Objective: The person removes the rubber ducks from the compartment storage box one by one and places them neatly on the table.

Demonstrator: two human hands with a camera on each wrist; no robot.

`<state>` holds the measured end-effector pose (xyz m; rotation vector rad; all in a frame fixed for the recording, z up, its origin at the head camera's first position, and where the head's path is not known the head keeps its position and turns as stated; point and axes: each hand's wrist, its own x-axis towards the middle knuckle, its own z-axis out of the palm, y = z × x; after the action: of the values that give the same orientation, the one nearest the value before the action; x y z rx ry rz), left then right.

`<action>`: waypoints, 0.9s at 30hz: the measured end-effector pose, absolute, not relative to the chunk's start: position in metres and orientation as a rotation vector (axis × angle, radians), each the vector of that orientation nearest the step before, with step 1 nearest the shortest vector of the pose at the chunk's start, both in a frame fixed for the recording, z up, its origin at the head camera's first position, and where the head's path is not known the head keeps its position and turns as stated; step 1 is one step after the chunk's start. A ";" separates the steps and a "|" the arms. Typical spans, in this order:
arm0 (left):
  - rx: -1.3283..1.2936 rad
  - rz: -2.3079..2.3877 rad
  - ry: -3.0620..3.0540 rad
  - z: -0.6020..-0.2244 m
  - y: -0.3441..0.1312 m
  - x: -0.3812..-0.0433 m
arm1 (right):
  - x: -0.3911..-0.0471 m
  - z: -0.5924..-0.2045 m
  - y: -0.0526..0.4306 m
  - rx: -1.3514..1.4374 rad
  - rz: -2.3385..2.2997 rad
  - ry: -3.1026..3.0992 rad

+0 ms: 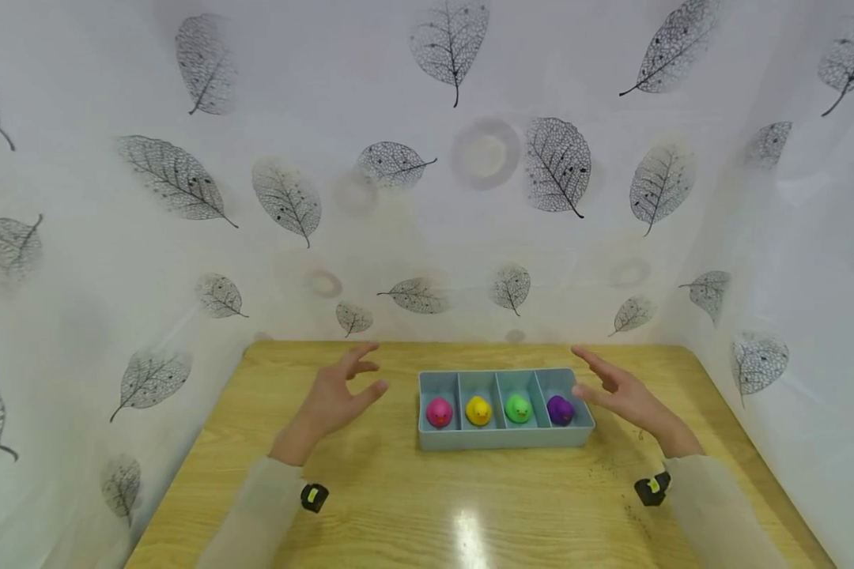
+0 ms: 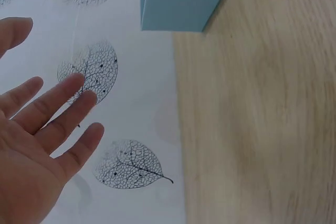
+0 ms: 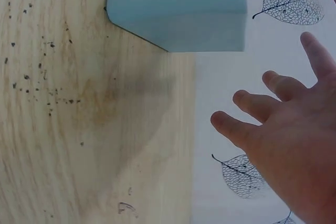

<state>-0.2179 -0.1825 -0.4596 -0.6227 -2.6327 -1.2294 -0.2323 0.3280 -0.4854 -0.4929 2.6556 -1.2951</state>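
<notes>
A light blue tray (image 1: 505,439) with several compartments in a row stands on the wooden table. From left to right its compartments hold a pink duck (image 1: 439,412), a yellow duck (image 1: 478,410), a green duck (image 1: 518,408) and a purple duck (image 1: 560,410), one in each. My left hand (image 1: 336,395) hovers to the left of the tray, fingers spread and holding nothing. On the other side, my right hand (image 1: 628,397) is raised by the tray's right end, its fingers extended and nothing in them. Both wrist views show the palms bare, with a tray end nearby.
The wooden table (image 1: 370,506) has dark specks and marks on its right part. White curtains (image 1: 427,237) printed with dark leaves enclose the table at the back and both sides. A small black device (image 1: 315,497) is on the left wrist, another black device (image 1: 652,488) on the right.
</notes>
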 end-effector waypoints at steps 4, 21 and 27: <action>-0.608 -1.275 -2.645 -0.465 -0.175 -0.218 | -0.232 -0.493 0.332 -0.488 -1.319 2.585; -0.671 -1.415 -2.720 -0.480 -0.146 -0.214 | -0.233 -0.512 0.334 -0.505 -1.408 2.427; -0.692 -1.468 -2.705 -0.483 -0.140 -0.214 | -0.232 -0.518 0.333 -0.492 -1.403 2.424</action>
<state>-0.2143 -0.1398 -0.4830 -0.6919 -2.7051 -1.4682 -0.2321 0.3329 -0.5175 -0.4924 2.4243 -1.4034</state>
